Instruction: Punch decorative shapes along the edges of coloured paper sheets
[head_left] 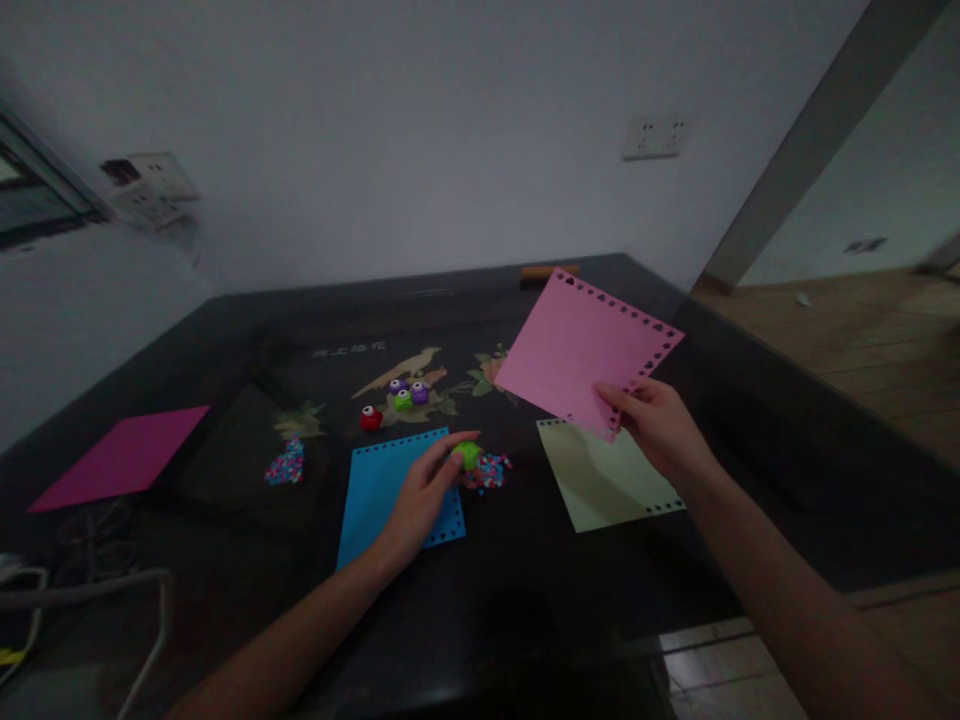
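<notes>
My right hand [641, 405] pinches a pink sheet of paper [581, 345] by its lower corner, holding it up off the table. Small shaped holes run along the sheet's far edge and right edge. In my left hand [427, 490] is a green paper punch [466, 456], gripped between the fingers. Beneath that hand lies a blue sheet [375, 490] with holes along its edges. A pile of coloured paper confetti [491, 472] sits just right of the punch. Below the pink sheet, a pale yellow-green sheet [600, 485] lies flat, partly covered from view.
Behind the blue sheet stand a red punch [370, 418], another green punch [403, 400] and two purple punches [420, 393]. To the left are more confetti [286, 463] and a magenta sheet [127, 455]. A brown stick-like object [536, 272] lies by the wall.
</notes>
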